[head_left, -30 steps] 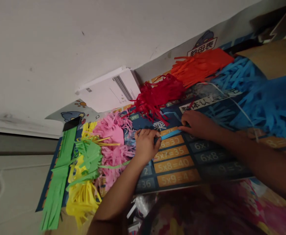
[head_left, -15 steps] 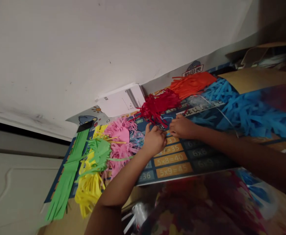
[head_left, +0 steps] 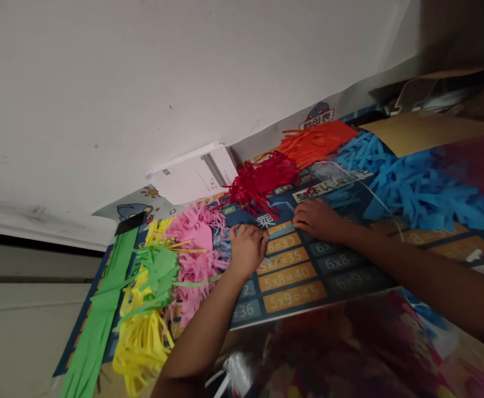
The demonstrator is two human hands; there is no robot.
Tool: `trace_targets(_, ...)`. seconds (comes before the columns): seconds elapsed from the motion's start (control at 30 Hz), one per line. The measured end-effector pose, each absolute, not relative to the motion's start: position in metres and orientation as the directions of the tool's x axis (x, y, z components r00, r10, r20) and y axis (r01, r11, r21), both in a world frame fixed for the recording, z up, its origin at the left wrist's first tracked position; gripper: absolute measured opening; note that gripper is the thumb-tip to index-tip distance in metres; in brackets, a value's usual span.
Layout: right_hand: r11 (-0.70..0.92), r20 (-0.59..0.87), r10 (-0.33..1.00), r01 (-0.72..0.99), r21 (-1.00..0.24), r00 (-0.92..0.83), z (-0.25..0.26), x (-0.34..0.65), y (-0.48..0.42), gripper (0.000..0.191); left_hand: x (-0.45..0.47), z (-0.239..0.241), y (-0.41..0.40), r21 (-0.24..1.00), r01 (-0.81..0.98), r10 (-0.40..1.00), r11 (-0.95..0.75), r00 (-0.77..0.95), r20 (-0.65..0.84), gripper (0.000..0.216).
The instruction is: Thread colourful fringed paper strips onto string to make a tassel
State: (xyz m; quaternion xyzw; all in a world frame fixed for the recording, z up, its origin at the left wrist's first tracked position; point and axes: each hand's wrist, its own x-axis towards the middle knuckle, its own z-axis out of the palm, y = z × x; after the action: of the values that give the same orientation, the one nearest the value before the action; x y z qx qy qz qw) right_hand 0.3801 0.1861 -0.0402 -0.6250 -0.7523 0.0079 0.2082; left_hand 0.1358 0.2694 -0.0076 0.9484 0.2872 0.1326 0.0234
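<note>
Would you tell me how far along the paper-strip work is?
Done: paper lies cut into strips, heaped by colour: green pile, red pile, blue pile. In hand: left hand and right hand hold one blue strip on the chart mat. Left: the heaps lie loose, nothing joined.

Multiplication mat (head_left: 295,276), heaps of coloured paper strips (head_left: 196,243), white box (head_left: 192,177)

We log strip piles — green pile (head_left: 100,309), yellow pile (head_left: 142,342), pink pile (head_left: 196,237), red pile (head_left: 262,179), orange pile (head_left: 316,141), blue pile (head_left: 416,188); single strip (head_left: 282,230), light blue; chart (head_left: 295,276) — navy, orange cells; box (head_left: 192,177), white.
</note>
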Motion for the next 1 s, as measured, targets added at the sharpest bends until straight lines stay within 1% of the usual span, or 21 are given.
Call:
trace_targets(0.1,0.160,0.240,0.967,0.932,-0.327,-0.082,-0.034,0.378,0.187,0.014,0.140,-0.006,0.271,0.201,0.607,0.637,-0.768,0.755,0.156,0.015)
trace_targets(0.23,0.102,0.200,0.979,0.938,-0.333,-0.036,-0.031,0.375,0.191,0.012,0.146,-0.003,0.272,0.183,0.655,0.676,-0.733,0.732,0.089,0.013)
trace_targets(0.3,0.117,0.238,0.971,0.934,-0.337,-0.036,-0.034,0.376,0.191,0.009,0.146,-0.002,0.273,0.197,0.654,0.678,-0.730,0.730,0.091,0.008)
trace_targets(0.33,0.154,0.277,0.959,0.933,-0.326,-0.062,-0.036,0.376,0.191,0.009,0.146,-0.001,0.274,0.208,0.636,0.663,-0.743,0.741,0.104,0.009)
trace_targets(0.4,0.265,0.365,0.918,0.924,-0.274,-0.155,-0.038,0.376,0.190,0.015,0.144,-0.002,0.274,0.206,0.567,0.599,-0.797,0.786,0.152,0.019)
trace_targets(0.47,0.369,0.414,0.872,0.906,-0.206,-0.261,-0.037,0.375,0.188,0.021,0.143,-0.002,0.273,0.156,0.492,0.515,-0.856,0.834,0.198,0.025)
trace_targets(0.53,0.407,0.404,0.858,0.900,-0.155,-0.318,-0.033,0.372,0.186,0.023,0.144,-0.002,0.271,0.090,0.440,0.449,-0.893,0.865,0.225,0.023)
trace_targets(0.63,0.398,0.343,0.874,0.912,-0.098,-0.345,-0.025,0.365,0.186,0.030,0.148,-0.003,0.266,0.009,0.389,0.378,-0.921,0.889,0.258,0.016)
trace_targets(0.7,0.398,0.321,0.877,0.915,-0.071,-0.357,-0.022,0.360,0.188,0.035,0.151,-0.004,0.262,-0.024,0.369,0.347,-0.929,0.893,0.288,0.015)
trace_targets(0.77,0.404,0.315,0.874,0.914,-0.050,-0.369,-0.018,0.356,0.188,0.034,0.153,-0.006,0.259,-0.052,0.363,0.329,-0.930,0.888,0.322,0.016)
trace_targets(0.83,0.395,0.317,0.878,0.917,-0.055,-0.359,-0.014,0.352,0.187,0.030,0.155,-0.008,0.258,-0.075,0.360,0.311,-0.930,0.880,0.359,0.016)
trace_targets(0.9,0.373,0.334,0.884,0.924,-0.087,-0.326,-0.006,0.348,0.183,0.027,0.154,-0.005,0.256,-0.087,0.366,0.304,-0.926,0.864,0.402,0.016)
trace_targets(1.0,0.338,0.365,0.891,0.931,-0.140,-0.269,0.013,0.341,0.169,0.026,0.147,0.012,0.249,-0.110,0.354,0.265,-0.929,0.842,0.471,0.015)
